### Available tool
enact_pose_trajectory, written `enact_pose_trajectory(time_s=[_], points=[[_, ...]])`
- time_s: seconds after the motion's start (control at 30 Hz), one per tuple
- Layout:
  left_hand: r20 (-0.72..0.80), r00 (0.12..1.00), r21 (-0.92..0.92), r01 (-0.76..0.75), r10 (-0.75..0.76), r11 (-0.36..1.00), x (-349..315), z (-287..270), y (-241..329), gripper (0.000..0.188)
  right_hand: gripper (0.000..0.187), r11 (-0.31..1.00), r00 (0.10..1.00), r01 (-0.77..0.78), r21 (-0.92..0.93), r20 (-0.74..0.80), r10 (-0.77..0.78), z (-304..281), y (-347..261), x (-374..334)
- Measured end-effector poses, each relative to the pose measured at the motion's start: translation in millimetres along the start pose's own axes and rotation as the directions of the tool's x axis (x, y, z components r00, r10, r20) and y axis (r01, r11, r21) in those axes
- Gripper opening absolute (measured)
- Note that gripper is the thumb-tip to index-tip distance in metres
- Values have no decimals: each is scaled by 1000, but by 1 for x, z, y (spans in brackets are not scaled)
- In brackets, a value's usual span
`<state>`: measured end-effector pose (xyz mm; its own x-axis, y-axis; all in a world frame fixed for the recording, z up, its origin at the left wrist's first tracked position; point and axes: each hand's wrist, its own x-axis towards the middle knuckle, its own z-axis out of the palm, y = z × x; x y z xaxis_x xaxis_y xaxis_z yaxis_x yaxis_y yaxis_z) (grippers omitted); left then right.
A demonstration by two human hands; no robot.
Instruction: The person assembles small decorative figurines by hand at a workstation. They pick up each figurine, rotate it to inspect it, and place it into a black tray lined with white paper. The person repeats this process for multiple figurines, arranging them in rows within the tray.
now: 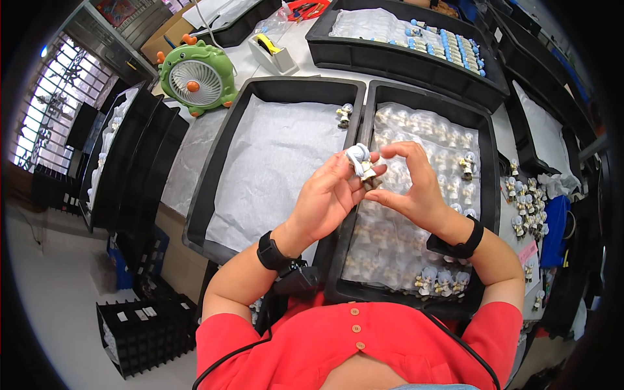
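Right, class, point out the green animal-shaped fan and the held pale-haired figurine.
Green animal-shaped fan (193, 86): head view, on its orange hub.
Held pale-haired figurine (366, 167): head view, on its body.

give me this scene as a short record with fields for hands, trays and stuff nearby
left hand: left hand holding a small figure
right hand: right hand close beside it, thumb and index finger apart; contact unclear
left tray: black tray, white sheet inside, one figure near the far right corner
right tray: black tray, rows of figures under a see-through sheet, some on top
beyond trays: green fan, tape dispenser
far right: loose figures
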<state>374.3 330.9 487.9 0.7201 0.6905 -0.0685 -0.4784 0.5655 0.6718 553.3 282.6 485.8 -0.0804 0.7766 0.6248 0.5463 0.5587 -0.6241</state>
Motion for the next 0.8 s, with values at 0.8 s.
enact_pose_trajectory(time_s=[0.8], points=[[56, 995, -41, -85, 88, 996, 1, -2, 1, 42, 31, 968, 990, 139, -208, -6, -143, -1, -2, 1]])
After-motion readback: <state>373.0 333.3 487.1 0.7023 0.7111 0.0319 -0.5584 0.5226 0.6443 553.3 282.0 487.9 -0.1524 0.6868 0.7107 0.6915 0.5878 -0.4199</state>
